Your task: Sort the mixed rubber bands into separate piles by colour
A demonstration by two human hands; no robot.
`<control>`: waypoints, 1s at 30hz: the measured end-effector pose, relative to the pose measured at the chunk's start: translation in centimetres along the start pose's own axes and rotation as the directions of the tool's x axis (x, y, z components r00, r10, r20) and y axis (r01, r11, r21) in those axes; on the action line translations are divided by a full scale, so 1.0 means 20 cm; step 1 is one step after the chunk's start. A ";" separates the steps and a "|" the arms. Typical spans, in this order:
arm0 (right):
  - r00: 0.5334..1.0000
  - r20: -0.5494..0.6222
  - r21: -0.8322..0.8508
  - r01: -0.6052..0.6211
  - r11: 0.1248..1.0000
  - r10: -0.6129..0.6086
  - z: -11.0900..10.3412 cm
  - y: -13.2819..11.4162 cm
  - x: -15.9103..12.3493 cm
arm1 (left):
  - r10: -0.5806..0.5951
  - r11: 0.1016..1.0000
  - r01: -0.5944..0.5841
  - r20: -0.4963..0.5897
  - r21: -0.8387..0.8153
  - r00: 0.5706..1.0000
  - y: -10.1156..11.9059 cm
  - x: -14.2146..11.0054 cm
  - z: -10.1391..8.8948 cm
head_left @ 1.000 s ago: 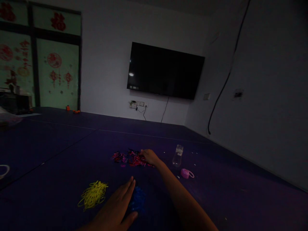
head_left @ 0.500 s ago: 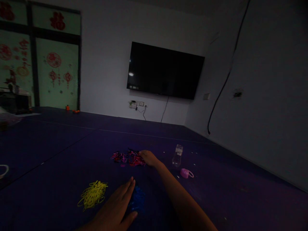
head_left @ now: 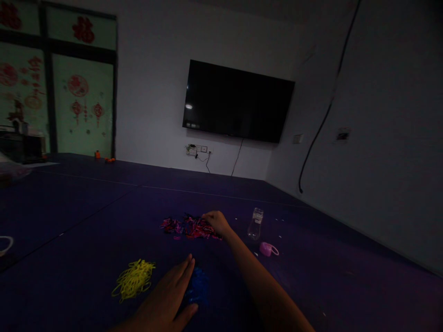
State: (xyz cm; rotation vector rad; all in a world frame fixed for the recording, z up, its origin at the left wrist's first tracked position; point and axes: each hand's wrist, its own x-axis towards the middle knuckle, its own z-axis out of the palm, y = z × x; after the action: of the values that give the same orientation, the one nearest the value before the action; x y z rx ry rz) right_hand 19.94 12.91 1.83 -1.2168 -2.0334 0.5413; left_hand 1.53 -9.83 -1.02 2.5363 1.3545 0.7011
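Observation:
My left hand [head_left: 169, 293] rests on the purple surface with fingers stretched out and thumb apart. Against its inner side lies a heap of blue rubber bands [head_left: 199, 287], partly hidden by the fingers. To its left sits a loose pile of yellow rubber bands [head_left: 134, 279]. Farther off, my right hand [head_left: 216, 221] has its fingertips pinched together at the right end of a spread of red, pink and black rubber bands [head_left: 190, 227]. What lies between those fingertips is too small and dark to make out.
A clear plastic bottle [head_left: 255, 224] stands right of my right hand, with a pink cap with a loop [head_left: 266, 249] nearer me. White scraps [head_left: 280, 236] lie around them. A white loop [head_left: 5, 244] shows at the left edge. A television [head_left: 238, 101] hangs on the far wall.
My right hand has shifted slightly right and up, its wrist more arched. More red bands now show beneath it, spread toward the right. My left hand has stayed still.

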 end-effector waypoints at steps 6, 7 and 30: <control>1.000 -0.020 -0.002 -0.021 1.000 0.021 -0.02 0.00 -0.01 | 0.007 1.000 -0.007 0.001 0.002 1.000 -0.02 0.00 0.02; 0.999 -0.023 -0.005 -0.025 1.000 0.025 -0.03 0.00 -0.01 | 0.009 1.000 -0.009 0.021 0.007 1.000 -0.02 0.01 0.02; 0.999 -0.022 -0.119 -0.027 0.993 0.025 -0.04 -0.02 -0.03 | -0.002 1.000 0.002 0.023 -0.003 1.000 -0.04 0.01 0.04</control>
State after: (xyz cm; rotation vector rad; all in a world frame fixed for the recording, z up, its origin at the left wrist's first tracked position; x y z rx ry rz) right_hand 20.41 12.11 2.43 -1.3150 -2.0598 0.4228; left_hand 1.43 -9.20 -1.99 2.5326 1.3478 0.6707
